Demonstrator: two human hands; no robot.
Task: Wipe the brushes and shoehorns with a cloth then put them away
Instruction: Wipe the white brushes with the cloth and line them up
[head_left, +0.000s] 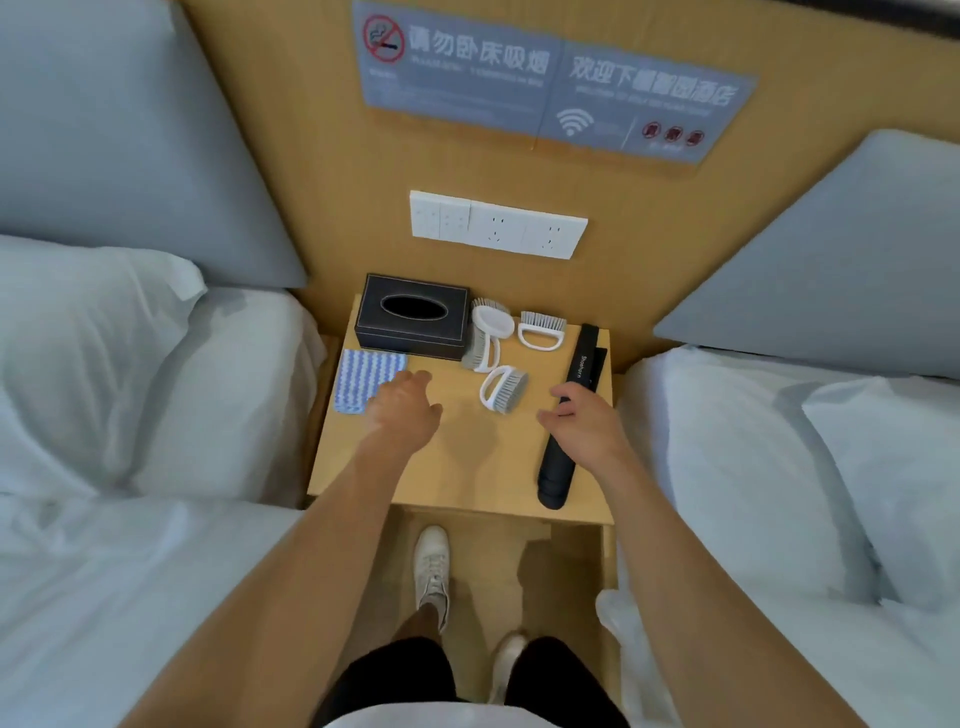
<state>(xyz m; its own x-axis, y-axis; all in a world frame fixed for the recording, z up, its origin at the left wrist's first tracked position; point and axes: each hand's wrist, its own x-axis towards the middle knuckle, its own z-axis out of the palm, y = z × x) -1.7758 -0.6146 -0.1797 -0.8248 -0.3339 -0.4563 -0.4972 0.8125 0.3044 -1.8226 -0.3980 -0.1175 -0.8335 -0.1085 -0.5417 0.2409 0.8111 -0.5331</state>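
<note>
A wooden nightstand (467, 467) holds a blue-and-white striped cloth (361, 376) at its left edge. Three white-handled grey brushes lie near the back: one (485, 332) beside the tissue box, one (542, 330) further right, one (503, 388) nearer me. Black shoehorns (584, 364) lie lengthwise along the right side. My left hand (402, 408) hovers over the cloth's right edge, fingers relaxed and holding nothing. My right hand (584, 421) is over the shoehorns' middle with fingers loosely bent; I cannot see a grip.
A black tissue box (413, 317) stands at the nightstand's back left. Beds with white linen flank both sides (130, 389) (779, 467). Wall sockets (498, 223) sit on the wooden panel behind. My feet in white shoes (434, 566) are below the front edge.
</note>
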